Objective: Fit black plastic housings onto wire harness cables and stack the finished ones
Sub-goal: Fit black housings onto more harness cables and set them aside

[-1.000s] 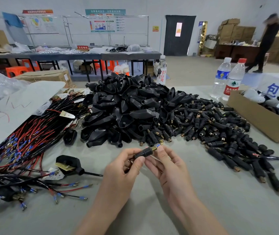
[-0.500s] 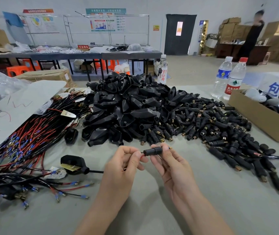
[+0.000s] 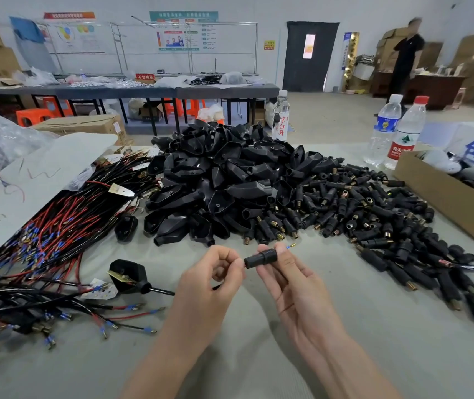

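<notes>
Black housings [image 3: 224, 182] heap at twelve o'clock. At six, left hand [image 3: 209, 286] and right hand [image 3: 293, 286] pinch one sleeve [image 3: 260, 257], levelled since a second ago. Its blue terminal [image 3: 291, 246] now pokes out at two o'clock, so threading looks done.

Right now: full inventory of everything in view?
Plug housings: large pile, black, table centre.
Cylindrical housings: large pile, black, brass ends, right.
Wire harness cables: many, black and red, blue terminals, left.
Fitted plug: one, black, near left.
Water bottles: three, clear, two far right, one behind the pile.
Cardboard box: one, brown, right edge.
Person: one, dark clothes, far background.
Held housing: one, black, cylindrical, between the hands.
Held cable: one, blue tip poking from held housing.
Left hand: fingers pinch the held cable beside the housing.
Right hand: fingers pinch the held housing.
</notes>
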A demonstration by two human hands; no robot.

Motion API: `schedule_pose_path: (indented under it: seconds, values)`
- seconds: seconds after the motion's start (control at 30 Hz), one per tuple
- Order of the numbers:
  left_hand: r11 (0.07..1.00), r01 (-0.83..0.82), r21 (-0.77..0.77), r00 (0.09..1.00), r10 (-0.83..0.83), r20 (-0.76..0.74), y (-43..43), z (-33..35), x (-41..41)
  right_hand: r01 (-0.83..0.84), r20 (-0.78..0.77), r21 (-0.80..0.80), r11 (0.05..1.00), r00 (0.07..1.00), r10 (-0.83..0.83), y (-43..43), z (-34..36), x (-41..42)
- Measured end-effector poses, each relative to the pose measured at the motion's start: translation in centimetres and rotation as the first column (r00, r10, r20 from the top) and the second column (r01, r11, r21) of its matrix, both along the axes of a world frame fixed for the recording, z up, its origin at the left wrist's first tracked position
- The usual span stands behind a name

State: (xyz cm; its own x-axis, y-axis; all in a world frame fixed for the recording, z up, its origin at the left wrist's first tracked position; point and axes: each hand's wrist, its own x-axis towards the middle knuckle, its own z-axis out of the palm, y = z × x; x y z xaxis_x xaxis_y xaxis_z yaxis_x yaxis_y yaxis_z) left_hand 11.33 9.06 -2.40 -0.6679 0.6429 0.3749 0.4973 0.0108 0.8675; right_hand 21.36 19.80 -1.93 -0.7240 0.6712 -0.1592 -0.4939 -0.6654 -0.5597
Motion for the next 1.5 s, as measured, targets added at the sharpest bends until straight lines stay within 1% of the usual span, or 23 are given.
schedule_pose_path:
  seconds: [0.07, 0.23, 0.43, 0.53, 0.67, 0.77, 0.9, 1.0, 1.07, 1.13, 1.23, 1.3, 1.4, 1.5]
  values:
    - [1.0, -0.005, -0.001, 1.0, 0.005, -0.015, -0.1, 0.0, -0.1, 0.013, 0.001, 0.028, 1.0, 1.0, -0.013, -0.1, 0.0, -0.1]
    - [1.0, 0.005, 0.003, 1.0, -0.005, -0.023, 0.1, 0.1, 0.2, 0.093, 0.026, 0.153, 0.984, 0.995, -0.098, -0.4, -0.2, -0.3]
    - [1.0, 0.007, 0.02, 1.0, -0.007, -0.03, 0.3, 0.0, 0.4, 0.136, 0.024, 0.218, 0.966, 0.989, -0.145, -0.6, -0.2, -0.2]
    - [0.998, -0.018, 0.064, 1.0, 0.017, 0.008, 0.5, -0.3, 0.5, 0.149, 0.057, 0.293, 0.944, 0.983, -0.173, -0.6, -0.1, -0.4]
    - [0.998, 0.032, 0.063, 0.999, -0.033, 0.015, 0.3, -0.2, 0.8, 0.185, 0.111, 0.332, 0.925, 0.966, -0.233, -0.4, -0.4, -0.5]
    - [0.998, 0.029, 0.055, 0.999, -0.03, 0.024, 0.2, -0.1, 0.6, 0.168, 0.115, 0.339, 0.926, 0.969, -0.218, -0.1, -0.5, -0.2]
    - [0.998, 0.035, 0.057, 0.997, -0.039, 0.067, 0.0, 0.0, 0.7, 0.122, 0.123, 0.302, 0.945, 0.978, -0.166, -0.1, -0.6, -0.3]
    - [0.998, 0.028, 0.061, 0.997, -0.032, 0.063, 0.1, 0.2, 1.0, 0.09, 0.126, 0.276, 0.957, 0.984, -0.129, -0.1, -0.7, -0.3]
    - [0.999, 0.015, 0.033, 0.999, -0.016, 0.032, 0.2, 0.2, 1.0, 0.075, 0.143, 0.282, 0.957, 0.983, -0.119, 0.0, -0.8, -0.3]
    - [1.0, 0.017, 0.002, 1.0, -0.017, 0.002, 0.2, 0.1, 0.9, 0.06, 0.152, 0.302, 0.951, 0.982, -0.11, 0.1, -1.0, -0.3]
    - [1.0, 0.025, -0.003, 0.999, -0.025, 0.028, 0.3, 0.2, 0.9, 0.038, 0.174, 0.33, 0.943, 0.98, -0.1, 0.5, -0.9, -0.1]
    - [1.0, 0.02, -0.001, 1.0, -0.02, 0.019, 0.3, 0.2, 0.8, 0.022, 0.204, 0.365, 0.931, 0.974, -0.103, 0.6, -0.7, 0.0]
    - [1.0, -0.019, -0.011, 0.998, 0.019, -0.057, 0.3, 0.0, 0.5, -0.007, 0.263, 0.471, 0.882, 0.955, -0.133, 0.5, -0.7, -0.1]
    - [0.998, -0.054, -0.019, 0.99, 0.051, -0.13, 0.4, -0.2, 0.2, -0.021, 0.297, 0.512, 0.859, 0.942, -0.154, 0.2, -0.7, -0.4]
